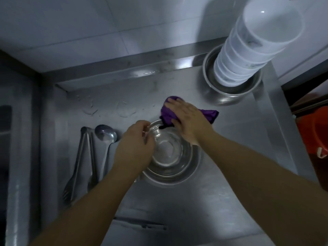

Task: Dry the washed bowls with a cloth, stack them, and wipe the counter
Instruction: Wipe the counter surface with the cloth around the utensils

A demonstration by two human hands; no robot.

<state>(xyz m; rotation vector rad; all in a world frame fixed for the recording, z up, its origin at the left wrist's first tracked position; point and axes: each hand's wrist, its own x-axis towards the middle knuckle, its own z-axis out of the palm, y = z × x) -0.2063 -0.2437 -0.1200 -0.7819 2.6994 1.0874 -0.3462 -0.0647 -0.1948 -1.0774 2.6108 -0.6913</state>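
Steel bowl (168,153) upright mid-counter, near front edge, nested in wider bowl (192,172); my left hand (136,148) nearer, fingers curled pinching its left rim; purple cloth (168,115) just behind bowl's far rim, one corner drooping over it; my right hand (188,119) flat on cloth, fingers straight, pressing; cloth must come toward me, down into bowl, I judge; puddles (124,109) toward counter's back edge; left fingertips blurred, cloth mostly under palm; wetness inside bowl hard to tell.

bowl (170,153): shiny metal | cloth (168,114): purple fabric | counter (230,201): brushed steel
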